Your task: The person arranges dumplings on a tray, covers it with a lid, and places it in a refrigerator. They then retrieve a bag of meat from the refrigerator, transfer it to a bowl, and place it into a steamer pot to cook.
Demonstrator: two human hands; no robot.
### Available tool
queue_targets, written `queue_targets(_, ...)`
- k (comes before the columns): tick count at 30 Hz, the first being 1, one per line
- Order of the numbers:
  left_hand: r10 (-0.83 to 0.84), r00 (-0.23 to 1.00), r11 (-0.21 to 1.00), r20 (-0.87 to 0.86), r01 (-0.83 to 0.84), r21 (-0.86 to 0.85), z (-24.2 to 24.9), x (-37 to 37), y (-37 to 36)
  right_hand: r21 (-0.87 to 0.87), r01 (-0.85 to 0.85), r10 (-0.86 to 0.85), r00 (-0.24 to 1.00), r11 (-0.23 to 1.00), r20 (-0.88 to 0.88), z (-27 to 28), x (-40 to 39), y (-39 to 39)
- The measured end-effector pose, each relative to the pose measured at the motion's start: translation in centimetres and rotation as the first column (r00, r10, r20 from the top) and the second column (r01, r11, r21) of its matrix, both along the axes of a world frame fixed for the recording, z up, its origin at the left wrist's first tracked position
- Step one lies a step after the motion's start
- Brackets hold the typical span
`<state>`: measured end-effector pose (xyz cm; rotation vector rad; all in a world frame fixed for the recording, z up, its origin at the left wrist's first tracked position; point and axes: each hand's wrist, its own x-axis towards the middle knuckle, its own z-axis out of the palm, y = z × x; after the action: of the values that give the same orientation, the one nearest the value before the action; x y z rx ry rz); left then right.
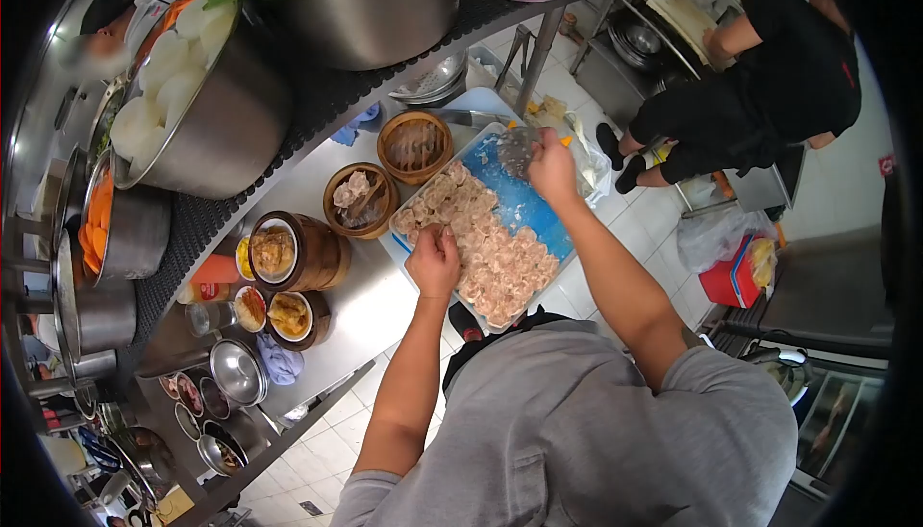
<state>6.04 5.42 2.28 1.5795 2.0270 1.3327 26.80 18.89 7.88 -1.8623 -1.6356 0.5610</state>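
Observation:
A shallow tray (551, 219) with a blue base is spread with rows of pale, meat-filled dumplings (500, 263). My left hand (435, 260) is over the tray's left side, its fingers pinched together among the dumplings; what lies between the fingertips is hidden. At the tray's far end, my right hand (553, 173) is closed on a flat metal scraper (517, 150), its grey face speckled with pale residue. Just left of the tray, one bamboo steamer (369, 218) contains a few dumplings on a liner. Behind it, a second bamboo steamer (414, 148) shows only its slatted bottom.
Stacked steamers (327, 260) and small bowls of food stand left on the steel counter (370, 291). Large pots (231, 123) of vegetables fill the shelf above. A person in black (769, 85) works at a counter at the right; a red cooler (726, 285) sits on the floor.

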Motion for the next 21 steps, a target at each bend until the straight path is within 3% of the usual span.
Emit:
queue_targets(3, -0.015, 1.0, 1.0, -0.018, 0.015, -0.01, 0.2, 0.0, 0.0, 0.116, 0.031, -0.02, 0.995, 0.993, -0.093, -0.4, 1.8, -0.3)
queue_targets(5, -0.001, 0.994, 0.997, 0.108, 0.01, -0.082, 0.6, 0.0, 0.2, -0.012, -0.206, 0.185, 0.899, 0.978, -0.397, -3.8, 2.5, -0.1)
queue_targets(6, -0.005, 0.994, 0.997, 0.108, 0.013, -0.075, 0.8, -0.1, 0.5, -0.228, -0.237, 0.079, 0.837, 0.945, -0.541, -1.9, 1.3, -1.6)
queue_targets(8, -0.058, 0.815, 0.972, 0.576, 0.178, -0.153, 1.0, -0.1, 0.9, -0.272, -0.311, 0.058, 0.747, 0.911, -0.662, -0.8, -0.7, -3.9)
queue_targets(9, -0.06, 0.814, 0.972, 0.577, 0.179, -0.153, 1.1, -0.2, 0.9, -0.302, -0.356, 0.043, 0.706, 0.885, -0.707, -1.0, -1.3, -4.7)
queue_targets(10, -0.078, 0.704, 0.939, 0.705, 0.289, -0.186, 1.2, -0.4, 0.9, -0.3, -0.355, 0.044, 0.706, 0.885, -0.707, -1.9, -1.8, -5.2)
queue_targets(11, -0.077, 0.575, 0.895, 0.815, 0.401, -0.198, 1.4, -0.5, 0.9, -0.284, -0.427, 0.161, 0.751, 0.858, -0.64, -3.0, -2.3, -5.6)
queue_targets(12, -0.03, 0.586, 0.9, 0.81, 0.368, -0.233, 2.5, -0.5, 0.6, -0.275, -0.494, 0.278, 0.778, 0.825, -0.564, -2.7, -2.8, -5.8)
queue_targets(13, -0.034, 0.585, 0.9, 0.81, 0.371, -0.23, 2.3, -1.0, 0.5, -0.272, -0.492, 0.278, 0.779, 0.827, -0.562, -2.3, -2.7, -5.5)
queue_targets(15, -0.145, 0.65, 0.777, 0.746, 0.542, -0.321, 1.7, -2.2, -0.3, -0.261, -0.269, 0.236, 0.96, 0.927, -0.15, -0.9, -2.1, -4.3)
queue_targets(17, -0.178, 0.659, 0.739, 0.731, 0.58, -0.343, 2.9, -2.1, -1.0, -0.213, -0.236, 0.202, 0.965, 0.948, -0.17, -2.7, -1.9, -3.0)
queue_targets(19, -0.411, 0.771, 0.662, 0.486, 0.619, -0.422, 4.3, -1.9, -1.3, -0.325, -0.266, 0.296, 0.954, 0.908, 0.044, -3.3, -2.5, -2.1)
queue_targets(20, -0.427, 0.851, 0.791, 0.306, 0.515, -0.33, 5.1, -1.7, -1.4, -0.325, -0.266, 0.296, 0.954, 0.908, 0.047, -3.6, -3.0, -1.9)
queue_targets(21, -0.334, 0.936, 0.91, 0.113, 0.352, -0.22, 4.5, -1.6, -0.9, -0.362, -0.275, 0.319, 0.945, 0.891, 0.066, -3.7, -3.6, -1.8)
